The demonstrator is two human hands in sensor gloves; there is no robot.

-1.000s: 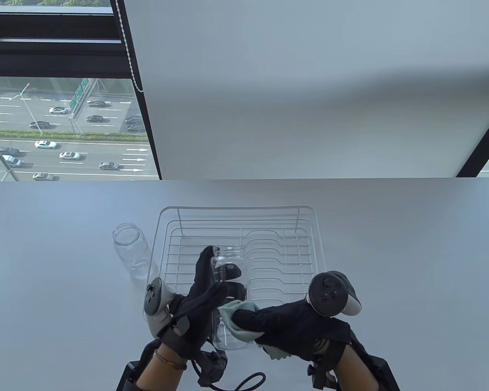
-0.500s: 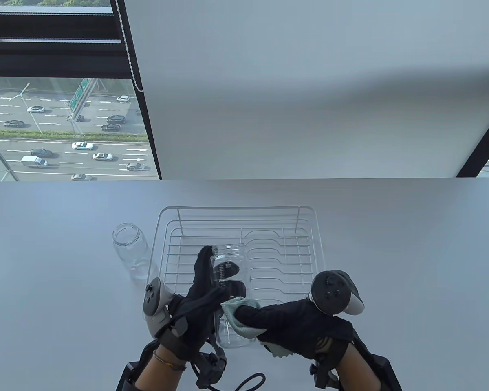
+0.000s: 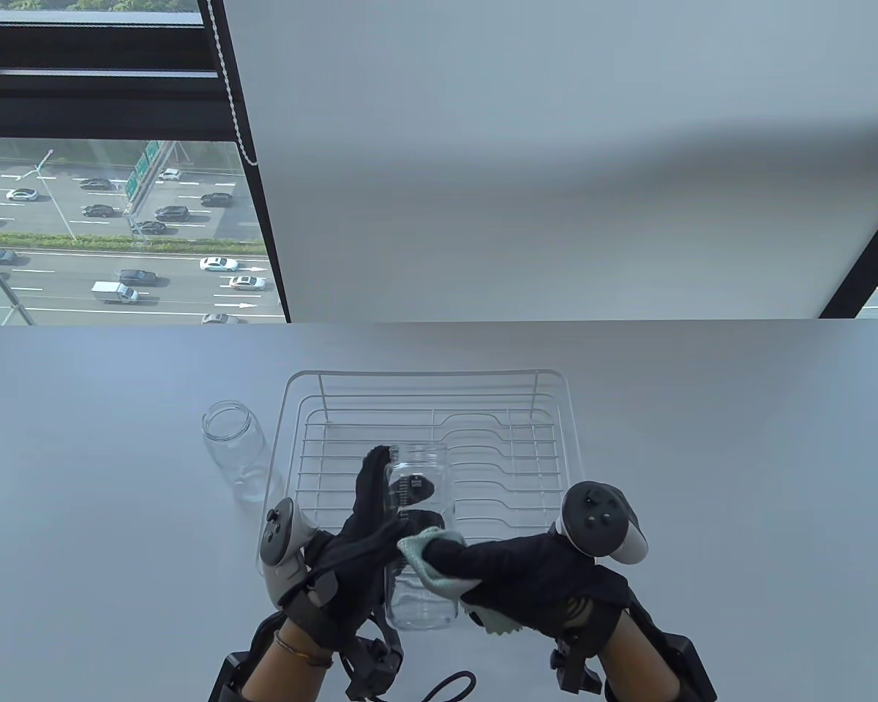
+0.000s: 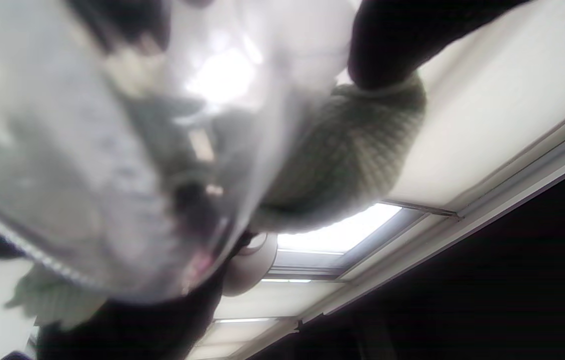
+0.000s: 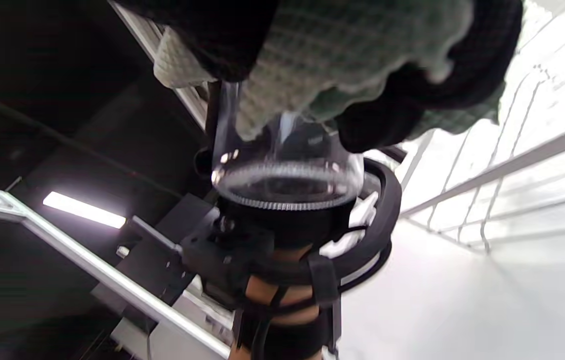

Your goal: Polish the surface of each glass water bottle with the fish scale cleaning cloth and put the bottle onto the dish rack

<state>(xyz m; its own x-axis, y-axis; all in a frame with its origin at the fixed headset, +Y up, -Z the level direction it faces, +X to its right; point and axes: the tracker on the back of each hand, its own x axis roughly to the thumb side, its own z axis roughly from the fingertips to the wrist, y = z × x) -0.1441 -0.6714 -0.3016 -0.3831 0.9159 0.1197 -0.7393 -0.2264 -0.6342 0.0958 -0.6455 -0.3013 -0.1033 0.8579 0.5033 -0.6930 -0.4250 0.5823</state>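
The pale grey surface [image 3: 702, 453] carries a white wire dish rack [image 3: 556, 409] just beyond the hands. An empty glass jar [image 3: 233, 446] stands beside the rack, beyond the left hand [image 3: 351, 556].

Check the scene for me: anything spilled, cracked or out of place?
Nothing stands out. The left hand holds the bottle while the right hand rubs it with the cloth. The second bottle stands upright beside the empty rack.
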